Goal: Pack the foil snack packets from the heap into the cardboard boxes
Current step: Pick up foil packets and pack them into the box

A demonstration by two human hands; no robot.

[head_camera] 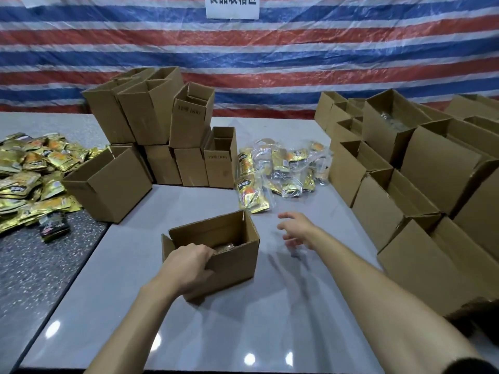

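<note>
Left hand [189, 264] grips near wall of open box [216, 247], likely steadying it; right hand [295, 230] empty, fingers spread, stretched toward bagged packets [286, 168].

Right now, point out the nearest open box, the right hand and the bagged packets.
open box [234, 263]: head view, front wall.
right hand [297, 229]: head view, back of hand.
bagged packets [286, 163]: head view, pile's middle.

L hand [189, 265] fingertips hidden inside box [235, 263]; R hand [298, 230] motion-blurred; sign [232, 6] cut off at top.
</note>
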